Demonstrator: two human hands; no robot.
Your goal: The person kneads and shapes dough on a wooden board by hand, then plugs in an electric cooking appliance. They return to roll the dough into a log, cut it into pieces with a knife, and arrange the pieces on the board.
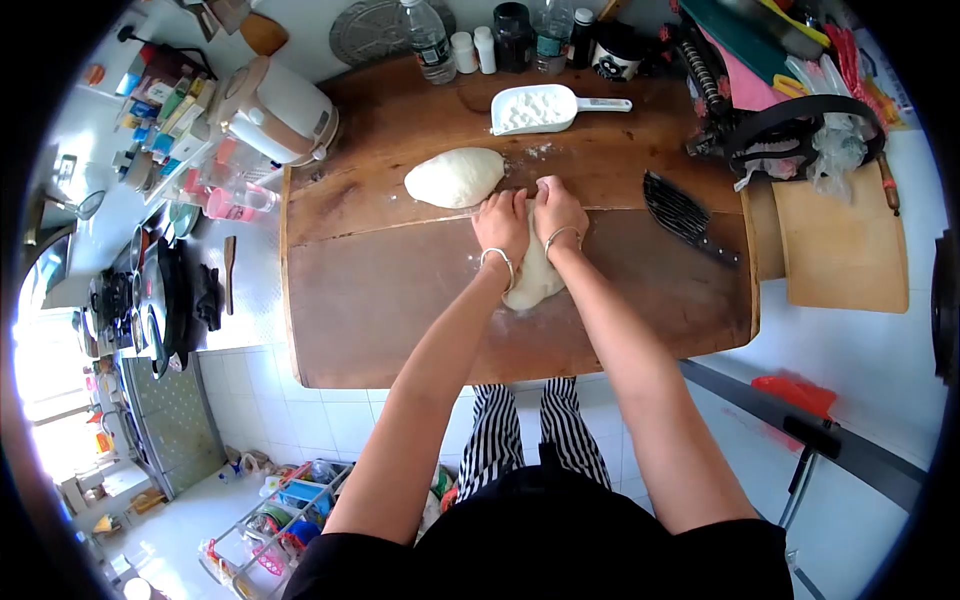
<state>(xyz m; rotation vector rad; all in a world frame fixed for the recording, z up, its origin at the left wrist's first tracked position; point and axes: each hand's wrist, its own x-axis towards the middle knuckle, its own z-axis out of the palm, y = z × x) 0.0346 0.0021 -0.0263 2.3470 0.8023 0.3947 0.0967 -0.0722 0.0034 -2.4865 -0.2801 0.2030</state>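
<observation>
A long piece of pale dough [535,272] lies on the wooden table [380,290], running from under both hands toward me. My left hand [502,224] presses on its far end from the left side, fingers bent over it. Close beside it, my right hand [560,212] is curled on the same end. Both hands partly hide the dough. A second, rounded dough piece [455,178] rests untouched just beyond and left of my left hand. Behind the hands is a white scoop [533,109] of flour, with some flour scattered near it.
A black knife [682,212] lies on the right side of the table. Bottles and jars [512,38] line the back edge. A white kettle [275,110] stands at the back left, a black basket-like object [765,130] at the back right, and a board [842,240] beyond the right edge.
</observation>
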